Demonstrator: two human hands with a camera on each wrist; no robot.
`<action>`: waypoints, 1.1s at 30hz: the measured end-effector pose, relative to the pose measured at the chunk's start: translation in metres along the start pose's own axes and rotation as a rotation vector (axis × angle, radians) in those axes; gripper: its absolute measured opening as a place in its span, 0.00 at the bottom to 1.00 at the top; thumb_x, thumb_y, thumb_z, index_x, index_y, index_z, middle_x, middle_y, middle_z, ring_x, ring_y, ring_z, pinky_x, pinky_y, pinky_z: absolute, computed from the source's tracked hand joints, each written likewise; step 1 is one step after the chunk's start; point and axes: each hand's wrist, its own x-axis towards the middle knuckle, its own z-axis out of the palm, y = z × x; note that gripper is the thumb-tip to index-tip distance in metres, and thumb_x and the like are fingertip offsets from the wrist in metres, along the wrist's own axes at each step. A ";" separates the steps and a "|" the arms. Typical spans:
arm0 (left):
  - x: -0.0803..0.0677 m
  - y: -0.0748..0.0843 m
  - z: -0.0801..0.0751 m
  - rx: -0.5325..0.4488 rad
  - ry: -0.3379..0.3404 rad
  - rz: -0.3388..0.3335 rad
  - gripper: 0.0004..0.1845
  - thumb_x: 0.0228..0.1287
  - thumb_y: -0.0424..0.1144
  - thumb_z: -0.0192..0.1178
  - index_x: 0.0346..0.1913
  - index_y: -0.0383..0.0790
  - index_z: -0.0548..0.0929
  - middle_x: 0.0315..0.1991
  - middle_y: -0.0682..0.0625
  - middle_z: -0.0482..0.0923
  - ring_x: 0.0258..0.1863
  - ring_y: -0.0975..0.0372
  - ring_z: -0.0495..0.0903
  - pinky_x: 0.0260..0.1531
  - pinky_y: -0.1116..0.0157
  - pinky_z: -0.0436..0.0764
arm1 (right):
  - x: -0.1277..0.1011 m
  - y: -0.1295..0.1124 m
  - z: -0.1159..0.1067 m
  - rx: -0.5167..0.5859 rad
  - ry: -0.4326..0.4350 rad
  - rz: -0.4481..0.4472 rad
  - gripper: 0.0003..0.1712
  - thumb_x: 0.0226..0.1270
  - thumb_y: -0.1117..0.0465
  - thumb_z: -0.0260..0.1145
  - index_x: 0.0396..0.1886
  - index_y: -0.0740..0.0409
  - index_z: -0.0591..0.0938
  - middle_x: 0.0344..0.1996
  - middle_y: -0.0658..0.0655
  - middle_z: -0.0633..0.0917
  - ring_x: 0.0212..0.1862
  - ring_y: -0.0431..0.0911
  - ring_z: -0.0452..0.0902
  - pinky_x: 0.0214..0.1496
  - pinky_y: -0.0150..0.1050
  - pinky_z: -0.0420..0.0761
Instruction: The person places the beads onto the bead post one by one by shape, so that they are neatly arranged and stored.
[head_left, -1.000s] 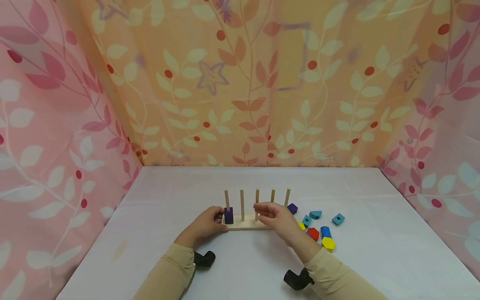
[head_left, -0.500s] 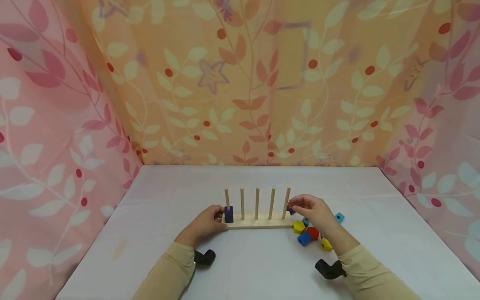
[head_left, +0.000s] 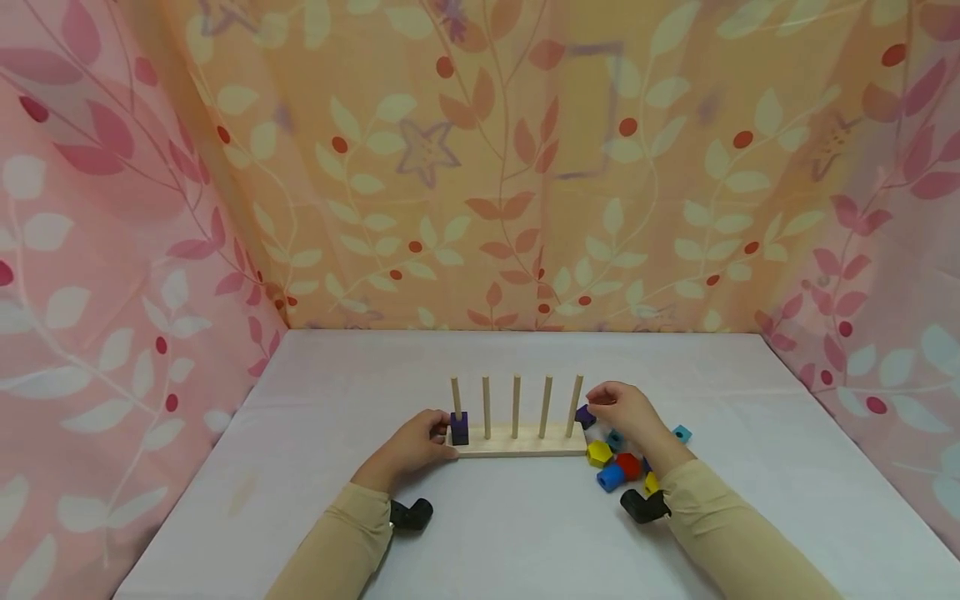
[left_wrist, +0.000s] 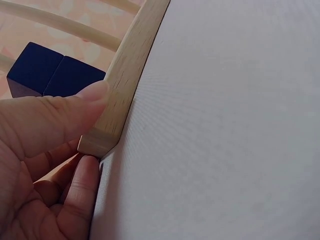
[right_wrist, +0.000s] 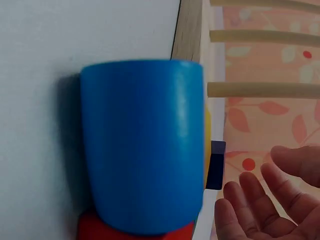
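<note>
A wooden peg board (head_left: 525,447) with several upright pegs stands mid-table. A dark purple block (head_left: 459,427) sits on its leftmost peg. My left hand (head_left: 411,447) grips the board's left end; in the left wrist view the thumb (left_wrist: 60,117) lies on the base (left_wrist: 127,75) beside that block (left_wrist: 47,72). My right hand (head_left: 624,412) hovers at the board's right end, fingertips next to a loose purple block (head_left: 584,416). In the right wrist view its fingers (right_wrist: 260,200) are relaxed and hold nothing, with the purple block (right_wrist: 215,165) just beyond them.
Loose blocks lie right of the board: a yellow hexagon (head_left: 598,452), a blue cylinder (head_left: 610,477), a red one (head_left: 628,465) and teal pieces (head_left: 681,433). The blue cylinder (right_wrist: 142,145) fills the right wrist view. Patterned curtains wall the white table (head_left: 375,367) on three sides.
My right hand has moved from the middle pegs rightward to the purple block at the board's right end. Some loose blocks shifted a little. The left hand kept its hold.
</note>
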 end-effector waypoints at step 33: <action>0.000 0.002 0.000 -0.030 0.004 -0.012 0.25 0.42 0.35 0.73 0.46 0.34 0.76 0.42 0.47 0.73 0.45 0.57 0.74 0.47 0.62 0.77 | 0.021 -0.002 0.004 -0.228 -0.110 0.015 0.13 0.54 0.64 0.66 0.41 0.63 0.79 0.32 0.57 0.80 0.34 0.48 0.73 0.36 0.40 0.77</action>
